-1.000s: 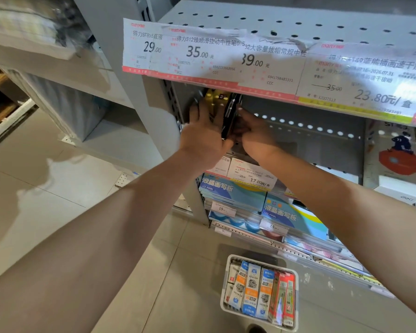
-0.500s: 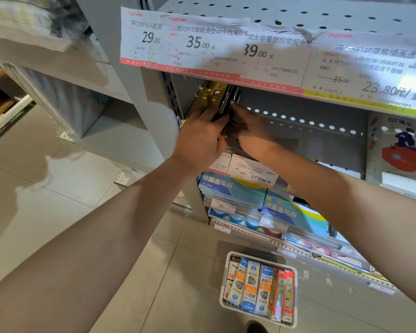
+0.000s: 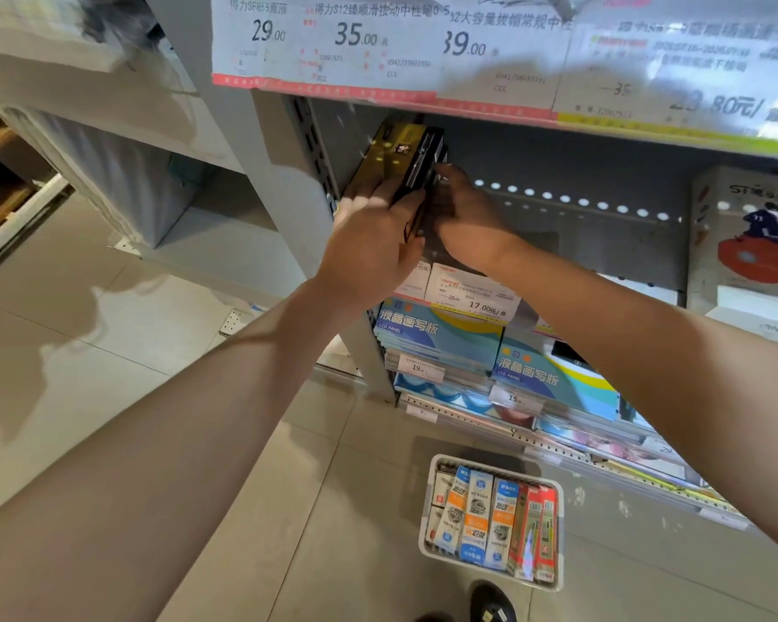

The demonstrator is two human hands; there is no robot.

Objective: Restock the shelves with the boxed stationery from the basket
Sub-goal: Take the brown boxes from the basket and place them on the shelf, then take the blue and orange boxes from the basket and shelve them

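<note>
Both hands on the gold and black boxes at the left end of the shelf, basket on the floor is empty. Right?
Not quite. The basket on the floor is not empty: the head view shows boxed stationery standing in it. The rest holds: left hand and right hand are on the gold and black boxes at the shelf's left end.

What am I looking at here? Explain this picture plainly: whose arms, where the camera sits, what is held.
No machine here: a person wears a camera on the head, looking down past both bare arms. The left hand and right hand together press gold and black boxes upright against the left end of a grey shelf. Price tags hang on the shelf edge above. On the floor below stands a white basket with more pen boxes waiting.
</note>
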